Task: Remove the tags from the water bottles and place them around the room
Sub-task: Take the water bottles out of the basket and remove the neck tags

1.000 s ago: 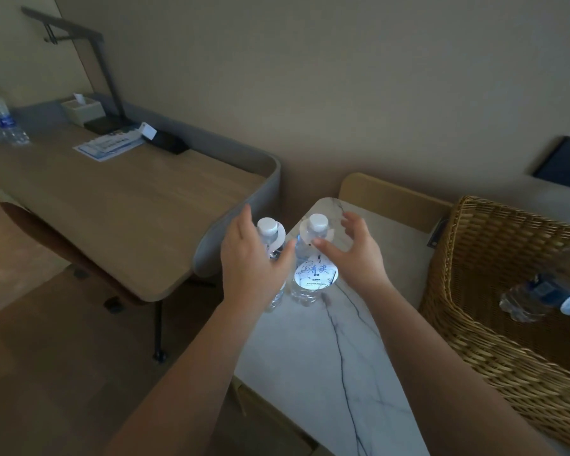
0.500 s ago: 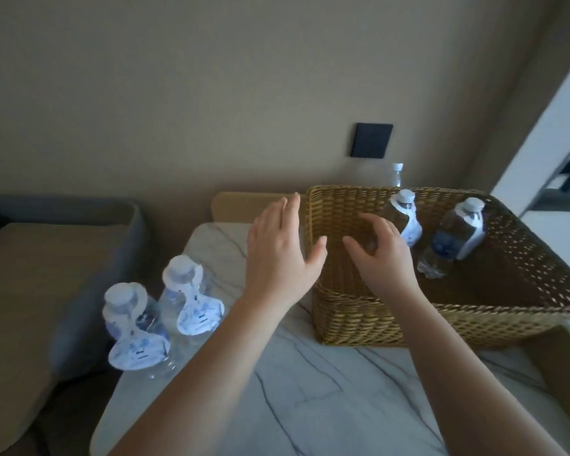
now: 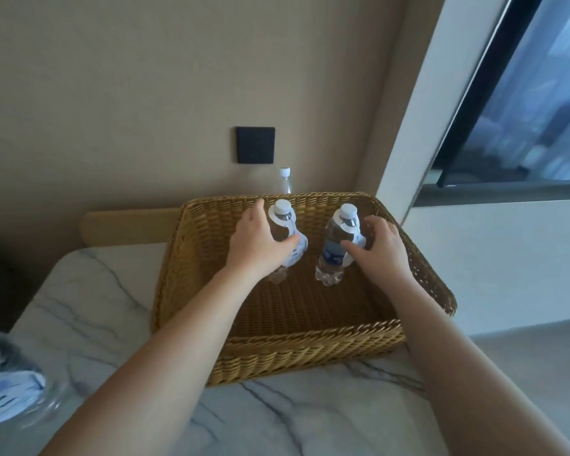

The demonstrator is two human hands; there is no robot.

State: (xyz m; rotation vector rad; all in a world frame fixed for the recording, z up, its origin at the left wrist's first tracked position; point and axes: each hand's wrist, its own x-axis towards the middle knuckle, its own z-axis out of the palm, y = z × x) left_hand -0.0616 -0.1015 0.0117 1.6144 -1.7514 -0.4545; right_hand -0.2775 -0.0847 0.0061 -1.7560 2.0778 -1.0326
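Two clear water bottles with white caps stand inside a wicker basket [image 3: 310, 329]. White paper tags hang from their necks. My left hand [image 3: 255, 248] wraps the left bottle [image 3: 281, 222], thumb across its front beside its tag [image 3: 299, 249]. My right hand [image 3: 377, 255] curls round the right bottle [image 3: 333, 255], thumb on its label and fingers behind its tag [image 3: 349, 225]. A blurred tagged bottle [image 3: 10, 383] shows at the lower left edge of the marble table [image 3: 96, 307].
A third bottle [image 3: 285, 179] stands behind the basket against the beige wall, below a black wall plate [image 3: 255, 144]. A wooden back [image 3: 129, 225] rises behind the table. A window [image 3: 524, 110] and white sill are on the right.
Both hands let go of two tagged bottles on the marble table, moved right and reached into the basket, closing on the two bottles there. The view swung right.
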